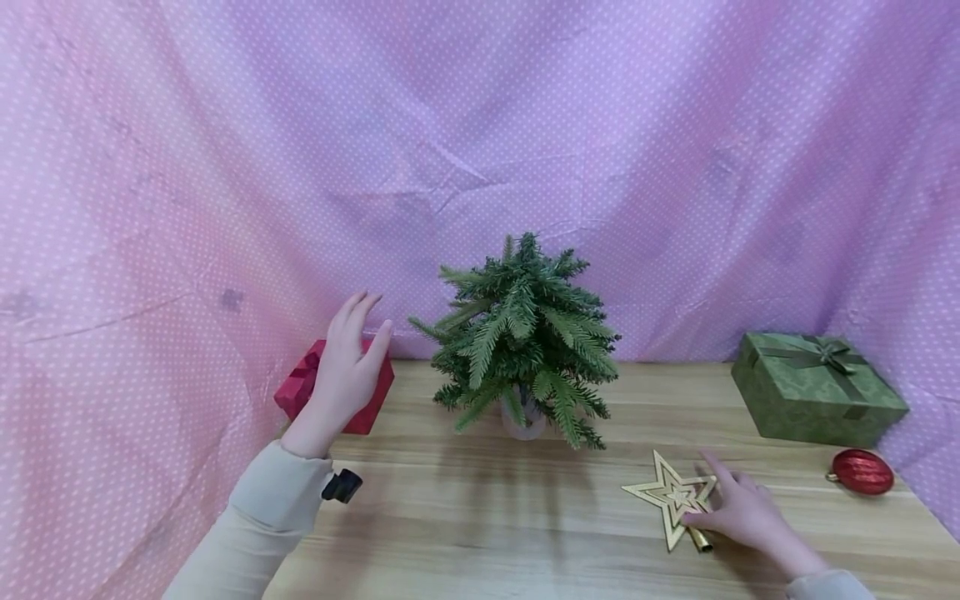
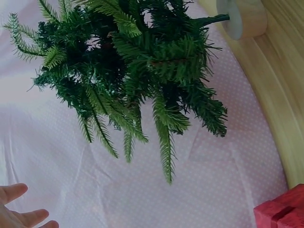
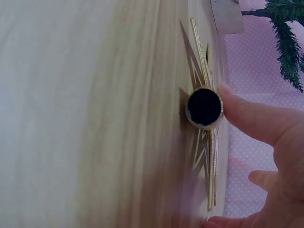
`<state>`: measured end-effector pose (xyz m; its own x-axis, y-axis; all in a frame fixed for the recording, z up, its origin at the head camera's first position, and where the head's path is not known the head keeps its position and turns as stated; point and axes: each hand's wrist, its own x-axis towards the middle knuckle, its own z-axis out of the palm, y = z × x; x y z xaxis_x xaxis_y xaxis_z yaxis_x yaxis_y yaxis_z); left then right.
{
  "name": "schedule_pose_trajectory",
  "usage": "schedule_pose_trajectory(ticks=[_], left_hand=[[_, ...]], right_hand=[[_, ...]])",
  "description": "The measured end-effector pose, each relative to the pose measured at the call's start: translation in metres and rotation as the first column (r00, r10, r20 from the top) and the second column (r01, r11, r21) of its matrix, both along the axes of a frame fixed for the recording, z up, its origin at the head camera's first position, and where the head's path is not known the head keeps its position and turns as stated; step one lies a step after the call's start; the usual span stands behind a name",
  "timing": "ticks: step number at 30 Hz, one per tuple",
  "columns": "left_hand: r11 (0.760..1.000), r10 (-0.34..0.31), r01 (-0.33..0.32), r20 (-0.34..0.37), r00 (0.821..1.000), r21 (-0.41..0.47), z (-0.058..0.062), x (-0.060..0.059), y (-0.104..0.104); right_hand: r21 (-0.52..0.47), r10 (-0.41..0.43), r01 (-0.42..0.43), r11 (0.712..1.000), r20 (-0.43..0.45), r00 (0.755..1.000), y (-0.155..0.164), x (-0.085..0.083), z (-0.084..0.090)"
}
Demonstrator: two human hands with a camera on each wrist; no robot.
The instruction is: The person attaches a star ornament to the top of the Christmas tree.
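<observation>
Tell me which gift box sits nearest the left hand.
The red gift box, right behind the left hand; the green gift box sits at the table's far right.

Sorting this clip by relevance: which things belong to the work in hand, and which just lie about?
In hand:
- flat gold star topper with tube socket, touched by the right hand
- small green artificial fir tree, beside the raised left hand

Lying about:
- red gift box
- green gift box with bow
- red oval bauble

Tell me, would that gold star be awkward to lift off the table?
Probably a little. The gold star lies flat on the wooden table, so its thin, open-cut points look hard to get under and perhaps bendable. The short tube at its base, which the right hand touches, seems the easier hold.
</observation>
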<state>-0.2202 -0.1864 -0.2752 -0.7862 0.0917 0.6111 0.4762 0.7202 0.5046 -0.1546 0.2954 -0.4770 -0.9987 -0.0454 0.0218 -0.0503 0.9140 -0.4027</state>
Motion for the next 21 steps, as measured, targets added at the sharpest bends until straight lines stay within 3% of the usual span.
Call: schedule_pose_trajectory(ticks=[10, 21], left_hand=[[0.999, -0.043, 0.043, 0.000, 0.999, 0.028, 0.015, -0.005, 0.010], [0.986, -0.152, 0.150, 0.025, 0.988, 0.069, 0.038, -0.015, 0.031]], right_hand=[[-0.089, 0.006, -0.004, 0.996, 0.023, 1.000, -0.002, -0.002, -0.001], [-0.106, 0.000, 0.002, 0.994, 0.017, 1.000, -0.005, -0.002, -0.001]])
